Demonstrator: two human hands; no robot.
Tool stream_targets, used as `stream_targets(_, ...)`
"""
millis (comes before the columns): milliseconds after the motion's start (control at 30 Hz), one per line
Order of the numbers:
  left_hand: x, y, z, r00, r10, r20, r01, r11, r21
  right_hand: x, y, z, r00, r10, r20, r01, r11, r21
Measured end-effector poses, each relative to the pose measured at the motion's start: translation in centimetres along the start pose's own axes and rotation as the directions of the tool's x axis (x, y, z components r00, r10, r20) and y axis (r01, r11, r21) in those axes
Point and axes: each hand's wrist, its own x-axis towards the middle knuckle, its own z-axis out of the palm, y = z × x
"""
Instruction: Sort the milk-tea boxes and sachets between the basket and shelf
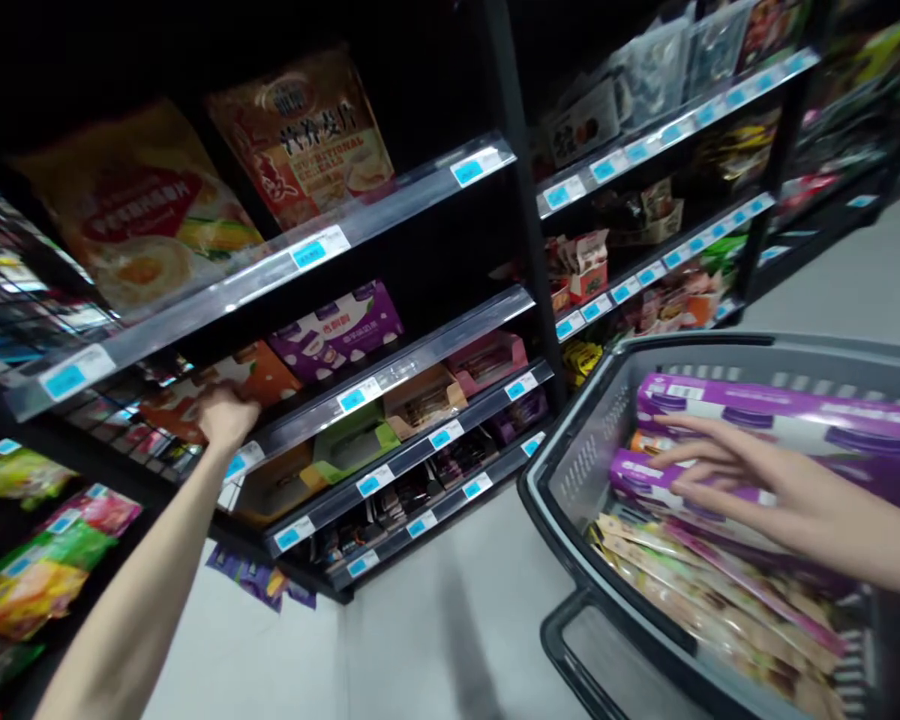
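My left hand (227, 415) reaches into the middle shelf at the left, against the front of an orange-brown box (262, 377). Its fingers are smeared, so I cannot make out whether they grip the box. A purple box (337, 330) with white markings stands beside it. At the right, my right hand (750, 480) is stretched out over a grey shopping basket (589, 440), fingers apart. Under and behind those fingers lie purple-and-white packages (795, 410); contact with them is unclear. Several slim beige packets (690, 590) fill the basket's near side.
Two cereal bags (307, 140) stand on the shelf above. Open display cartons (424, 400) line the lower shelf, whose front edges carry price tags. More stocked shelving (652, 240) runs back at the right. The basket's handle (570, 640) juts over the pale floor (420, 640).
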Motion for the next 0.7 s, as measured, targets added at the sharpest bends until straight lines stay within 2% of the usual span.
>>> stream_targets(100,-2.0,4.1,-1.7,0.993,0.043,-0.106,-0.046,0.999,-0.024,0.3,0.0,-0.8,0.998,0.008,0.055,-0.007,1.0,-0.013)
stream_targets(133,-3.1,6.0,-1.9,0.956,0.231,-0.183,-0.242,0.97,-0.036,0.4,-0.2,-1.2,0.997,0.001,0.08,0.002,0.999,-0.033)
stream_targets(167,-4.6,8.2,-1.9,0.89,0.359,-0.282,-0.393,0.917,-0.071,0.6,-0.4,-1.7,0.995,-0.008,0.095,0.014,0.998,-0.057)
stream_targets(200,-6.5,10.7,-1.8,0.804,0.472,-0.361,-0.544,0.83,-0.128,0.9,-0.6,-2.2,0.995,-0.023,0.098,0.034,0.993,-0.111)
stream_targets(233,-8.7,13.3,-1.7,0.693,0.59,-0.413,-0.702,0.682,-0.204,1.2,-0.7,-2.6,0.994,-0.035,0.104,0.054,0.981,-0.189)
stream_targets(267,-11.2,16.0,-1.7,0.53,0.708,-0.468,-0.848,0.446,-0.287,1.5,-0.6,-3.1,0.994,-0.044,0.104,0.072,0.954,-0.291)
stream_targets(300,-13.9,18.9,-1.7,0.301,0.855,-0.422,-0.92,0.143,-0.365,1.8,-0.2,-3.5,0.991,-0.034,0.127,0.083,0.91,-0.406)
stream_targets(333,-16.6,21.7,-1.7,0.118,0.913,-0.391,-0.905,-0.063,-0.421,2.1,0.3,-3.9,0.987,-0.011,0.163,0.094,0.853,-0.513)
stream_targets(367,-19.2,24.5,-1.8,0.003,0.929,-0.371,-0.863,-0.185,-0.47,2.4,1.1,-4.3,0.977,0.041,0.209,0.096,0.792,-0.602)
stream_targets(400,-21.5,27.2,-2.0,-0.084,0.929,-0.359,-0.805,-0.276,-0.526,2.6,1.9,-4.6,0.96,0.115,0.255,0.091,0.736,-0.671)
stream_targets(433,-23.5,29.8,-2.1,-0.151,0.929,-0.339,-0.734,-0.335,-0.591,2.8,2.9,-5.0,0.934,0.2,0.296,0.081,0.689,-0.72)
stream_targets(500,-26.0,34.5,-2.2,-0.206,0.943,-0.263,-0.611,-0.333,-0.718,3.4,4.8,-5.7,0.873,0.363,0.325,0.04,0.612,-0.79)
stream_targets(600,-27.1,39.6,-0.9,-0.248,0.968,-0.03,-0.569,-0.17,-0.804,4.2,7.1,-6.5,0.829,0.507,0.236,-0.064,0.506,-0.86)
stream_targets(633,-27.1,40.7,-0.1,-0.245,0.969,0.046,-0.592,-0.112,-0.799,4.5,7.7,-6.7,0.824,0.53,0.2,-0.096,0.478,-0.873)
stream_targets(700,-27.2,41.7,2.0,-0.211,0.967,0.146,-0.638,-0.023,-0.77,4.9,8.7,-7.1,0.816,0.56,0.143,-0.145,0.438,-0.887)
